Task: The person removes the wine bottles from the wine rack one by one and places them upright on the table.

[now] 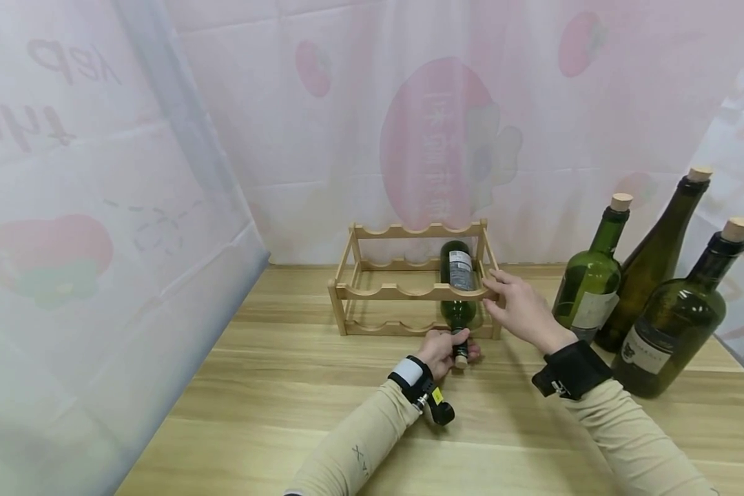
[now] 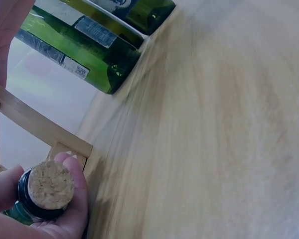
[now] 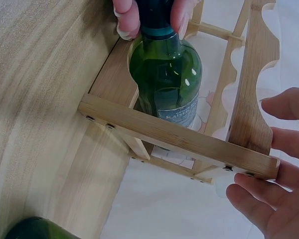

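Observation:
A green wine bottle with a cork lies in the lower tier at the right end of a two-tier wooden wine rack, its neck toward me. My left hand grips that neck, thumb on one side and fingers curled round the other. The cork sticks out past the fingers in the left wrist view. At the rack's upper front right corner, my right hand holds the frame between thumb and fingers. The bottle's shoulder sits between the rack's front rails in the right wrist view.
On the right of the wooden table stand three corked bottles: a green one, a tall olive one and a dark one. A printed white curtain hangs behind the rack and along the left side.

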The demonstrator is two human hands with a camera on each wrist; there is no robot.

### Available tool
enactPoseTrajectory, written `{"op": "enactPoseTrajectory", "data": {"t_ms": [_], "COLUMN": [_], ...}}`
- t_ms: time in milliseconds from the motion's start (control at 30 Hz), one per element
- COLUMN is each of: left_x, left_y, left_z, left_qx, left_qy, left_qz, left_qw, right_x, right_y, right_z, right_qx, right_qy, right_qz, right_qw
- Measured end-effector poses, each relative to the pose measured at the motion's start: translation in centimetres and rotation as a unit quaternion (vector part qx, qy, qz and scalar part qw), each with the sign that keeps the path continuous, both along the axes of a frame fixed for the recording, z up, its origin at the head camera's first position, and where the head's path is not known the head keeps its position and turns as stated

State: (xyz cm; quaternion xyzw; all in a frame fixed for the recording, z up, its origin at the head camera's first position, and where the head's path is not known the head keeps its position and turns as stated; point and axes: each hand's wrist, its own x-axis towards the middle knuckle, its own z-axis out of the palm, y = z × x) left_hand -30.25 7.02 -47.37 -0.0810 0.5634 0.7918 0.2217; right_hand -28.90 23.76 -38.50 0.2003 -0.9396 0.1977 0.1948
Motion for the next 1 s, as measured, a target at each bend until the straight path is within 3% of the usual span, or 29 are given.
{"op": "enactPoseTrajectory", "data": {"t_ms": [467, 1000], "left_x": [1.7, 3.7], "left_y": [0.1, -0.6], "left_z": [0.6, 2.1], "left_qx": [-0.001, 0.005], "left_qy": [0.032, 0.064], "left_qz": [0.008, 0.018], "left_qw": [0.9995, 0.9978], "right_x": [0.2, 0.3], "right_y": [-0.1, -0.3], "right_z": [-0.6, -0.8], "right_qx": [-0.003, -0.012], "right_qy": [-0.004, 0.009], "right_qz": [0.003, 0.004], "right_qw": [1.0000, 0.9999]}}
